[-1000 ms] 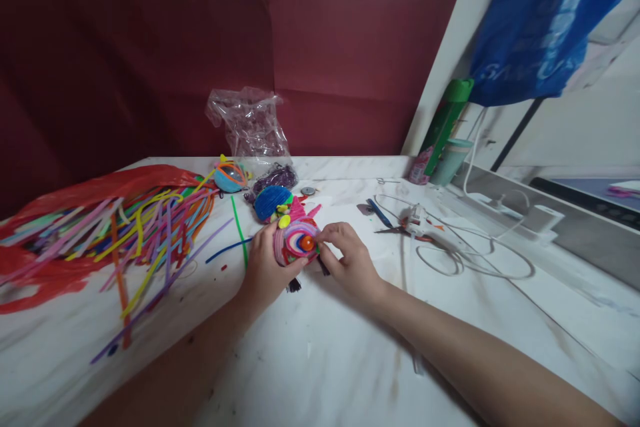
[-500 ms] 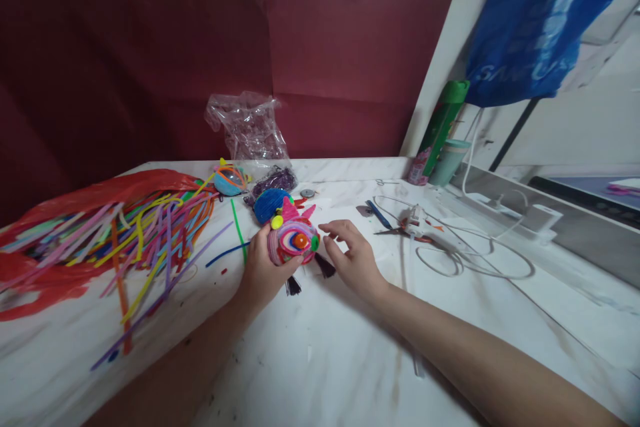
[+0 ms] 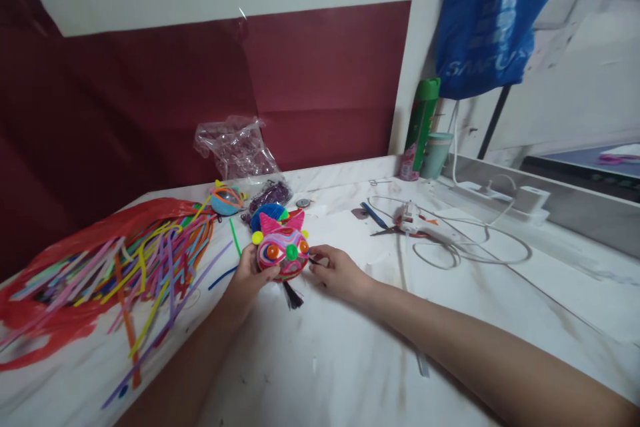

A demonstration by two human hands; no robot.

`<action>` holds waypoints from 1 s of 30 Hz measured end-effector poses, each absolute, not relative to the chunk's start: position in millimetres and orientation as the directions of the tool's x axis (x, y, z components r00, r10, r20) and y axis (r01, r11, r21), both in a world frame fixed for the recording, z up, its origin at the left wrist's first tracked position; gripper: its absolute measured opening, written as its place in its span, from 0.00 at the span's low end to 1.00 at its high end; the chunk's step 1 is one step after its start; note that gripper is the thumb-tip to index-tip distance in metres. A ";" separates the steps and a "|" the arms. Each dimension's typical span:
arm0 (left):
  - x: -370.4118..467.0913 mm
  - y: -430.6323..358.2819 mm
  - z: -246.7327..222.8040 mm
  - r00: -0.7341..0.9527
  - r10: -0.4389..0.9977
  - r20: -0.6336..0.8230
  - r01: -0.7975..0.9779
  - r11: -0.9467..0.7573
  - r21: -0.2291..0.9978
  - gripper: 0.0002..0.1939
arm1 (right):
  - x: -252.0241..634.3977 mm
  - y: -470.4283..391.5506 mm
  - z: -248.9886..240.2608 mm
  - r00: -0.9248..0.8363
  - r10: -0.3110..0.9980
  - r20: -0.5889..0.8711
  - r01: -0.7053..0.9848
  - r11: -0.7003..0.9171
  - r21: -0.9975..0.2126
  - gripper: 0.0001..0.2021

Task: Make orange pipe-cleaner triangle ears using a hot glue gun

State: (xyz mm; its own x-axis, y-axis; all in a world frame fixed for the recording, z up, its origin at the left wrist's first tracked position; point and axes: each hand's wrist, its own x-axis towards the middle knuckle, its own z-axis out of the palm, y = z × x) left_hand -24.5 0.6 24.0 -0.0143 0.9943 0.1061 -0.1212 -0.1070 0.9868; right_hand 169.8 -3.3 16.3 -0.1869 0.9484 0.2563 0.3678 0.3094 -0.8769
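A pink cat-faced pipe-cleaner ball [image 3: 284,252] with pointed ears, orange eyes, a green nose and yellow side pom-poms faces me. Its left side rests in my left hand [image 3: 250,277], the thumb lying across the lower front. My right hand [image 3: 336,271] is closed at the ball's right side, thumb and fingertips pinching a dark strand that looks like a black tassel. Another black tassel [image 3: 293,296] hangs below the ball. Just behind stands a blue wound ball [image 3: 269,212], partly covered by the cat's ears.
Many coloured pipe cleaners [image 3: 165,260] spread over a red plastic bag [image 3: 145,213] at left. A light-blue ball [image 3: 225,201] and clear plastic bag [image 3: 240,150] sit behind. At right are a glue gun [image 3: 411,219], its looping cord, a blue cutter [image 3: 374,215] and a green spray can [image 3: 421,127].
My left hand has turned the cat-faced ball so its face points toward me. My right hand has come in to its right side and closed on the dark strand. The camera view has shifted.
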 end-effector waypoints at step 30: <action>-24.5 -3.2 22.5 0.060 0.992 0.113 -0.176 -0.101 0.979 0.18 | 169.2 -5.9 13.7 -0.171 0.967 0.187 0.323 0.234 -0.917 0.11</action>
